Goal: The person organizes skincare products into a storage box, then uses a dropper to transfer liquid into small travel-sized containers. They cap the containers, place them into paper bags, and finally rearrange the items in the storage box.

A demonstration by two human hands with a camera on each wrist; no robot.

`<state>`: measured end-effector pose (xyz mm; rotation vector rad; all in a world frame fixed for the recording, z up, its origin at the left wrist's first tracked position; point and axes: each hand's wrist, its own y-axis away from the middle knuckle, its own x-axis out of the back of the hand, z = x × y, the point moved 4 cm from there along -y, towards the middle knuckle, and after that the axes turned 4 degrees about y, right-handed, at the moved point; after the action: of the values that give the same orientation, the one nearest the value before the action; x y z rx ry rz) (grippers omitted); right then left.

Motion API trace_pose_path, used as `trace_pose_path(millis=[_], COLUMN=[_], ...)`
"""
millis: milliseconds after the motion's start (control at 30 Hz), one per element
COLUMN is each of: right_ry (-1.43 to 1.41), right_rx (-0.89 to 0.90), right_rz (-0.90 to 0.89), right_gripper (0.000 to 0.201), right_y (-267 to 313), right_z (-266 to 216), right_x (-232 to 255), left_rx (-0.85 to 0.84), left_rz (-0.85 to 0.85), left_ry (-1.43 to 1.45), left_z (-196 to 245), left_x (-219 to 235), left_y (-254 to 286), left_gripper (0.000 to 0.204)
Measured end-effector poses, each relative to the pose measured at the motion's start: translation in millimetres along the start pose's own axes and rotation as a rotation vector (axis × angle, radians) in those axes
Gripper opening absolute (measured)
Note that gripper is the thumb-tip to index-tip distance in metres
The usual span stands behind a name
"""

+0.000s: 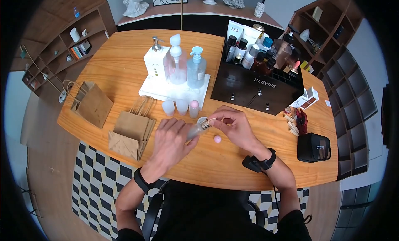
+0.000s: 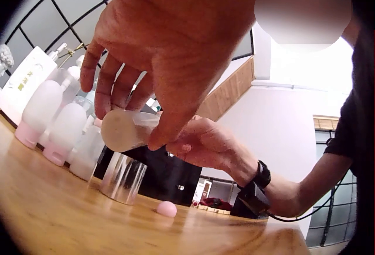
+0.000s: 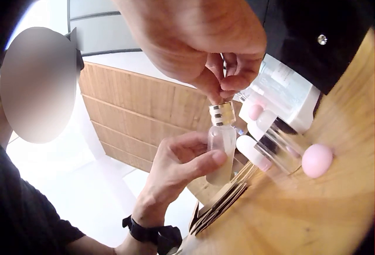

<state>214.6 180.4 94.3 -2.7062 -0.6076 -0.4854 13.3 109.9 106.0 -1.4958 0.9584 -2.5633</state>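
Observation:
My left hand (image 1: 171, 139) grips a small frosted bottle (image 1: 193, 132) around its body, tilted in the head view. In the right wrist view the bottle (image 3: 221, 155) has a gold, banded neck (image 3: 222, 114). The fingertips of my right hand (image 1: 235, 126) pinch at the top of that neck; what they hold there is mostly hidden. A pink ball-shaped piece (image 1: 217, 138) lies on the wood just below the hands. Behind the bottle, a clear cylinder (image 2: 124, 178) stands on the table in the left wrist view.
Several small frosted bottles (image 1: 181, 107) stand in front of a white tray (image 1: 145, 91) with pump bottles. Paper bags (image 1: 126, 131) lie at the left. A black cosmetics box (image 1: 249, 85) is at the back right, a black case (image 1: 314, 147) at the right edge.

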Motion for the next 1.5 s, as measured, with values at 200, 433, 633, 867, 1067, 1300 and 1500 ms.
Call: trace_pose_path(millis=[200,433,633,867,1067,1300,1500], right_ry=[-0.002,-0.055,-0.060,-0.132,-0.105,-0.018,0.163], right_rx=[-0.069,-0.076,-0.075,-0.086,-0.088,-0.058,0.087], right_rz=[-0.037,-0.042,-0.036,-0.011,0.050,0.104,0.152], right_gripper=[0.013,0.015,0.016,0.017,0.018,0.019,0.017], right_y=[-0.5,-0.6,-0.2,-2.9,-3.5,-3.3,-1.1], right_z=[3.4,3.6,3.7,3.5,-7.0,-13.9,-20.8], right_x=[0.5,1.1,1.5,11.0,28.8,48.4,40.1], left_rx=[0.003,0.008,0.005,0.037,0.039,0.048,0.045], left_rz=[-0.020,-0.031,-0.019,-0.049,-0.063,-0.078,-0.043], left_ry=[0.006,0.016,0.006,0.022,0.022,0.028,0.036], left_z=[-0.8,-2.2,-3.4,-5.6,-10.0,-13.7,-15.9], left_x=[0.2,-1.3,-3.6,-4.1,-5.5,-8.3,-6.3], left_y=[0.4,0.0,0.0,1.2,3.2,4.7,6.2], left_gripper=[0.032,0.030,0.031,0.031,0.032,0.030,0.030])
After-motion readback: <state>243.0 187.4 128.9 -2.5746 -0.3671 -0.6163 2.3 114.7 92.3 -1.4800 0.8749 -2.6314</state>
